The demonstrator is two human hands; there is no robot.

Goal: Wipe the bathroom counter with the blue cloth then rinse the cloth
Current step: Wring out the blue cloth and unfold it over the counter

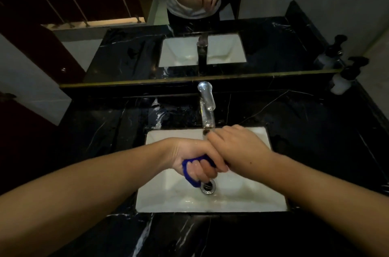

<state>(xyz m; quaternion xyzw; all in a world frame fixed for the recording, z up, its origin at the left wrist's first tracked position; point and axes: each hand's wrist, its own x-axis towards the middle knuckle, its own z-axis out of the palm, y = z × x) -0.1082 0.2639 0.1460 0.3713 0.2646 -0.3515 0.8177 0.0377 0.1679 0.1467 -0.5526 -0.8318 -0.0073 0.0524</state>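
The left hand has its fingers curled tight round the wrung, deep-blue cloth, low over the white rectangular sink, near the drain; the cloth's long axis seems to run rightward under the right hand; whether those fingers grip it, I cannot tell.

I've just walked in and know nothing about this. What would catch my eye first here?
Probably the blue cloth, bright against the white sink, squeezed in the left hand above the drain, with the right hand beside it under the chrome faucet. Around the sink lies a black marble counter, with a mirror behind it.
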